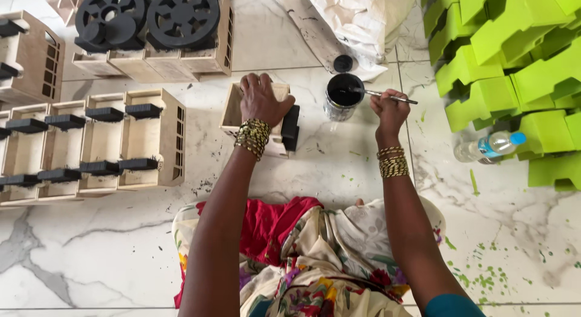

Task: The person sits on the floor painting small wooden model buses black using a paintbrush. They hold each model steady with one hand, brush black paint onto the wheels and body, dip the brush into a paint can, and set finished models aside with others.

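- White marble floor, flecked with green paint at four o'clock.
- Stack of bright green moulded blocks at two o'clock.
- Rows of pale wooden box frames with black bars at nine o'clock; black spoked wheels at eleven.
- Pale wooden box with a black end piece at twelve, just ahead of the knees.
- Left hand lies palm-down on that box, fingers curled over its top, gripping it.
- Small round tin of black paint, just right of the box.
- Right hand pinches a thin paintbrush, bristle end over the tin.
- Clear plastic bottle with a blue cap lying at three o'clock.
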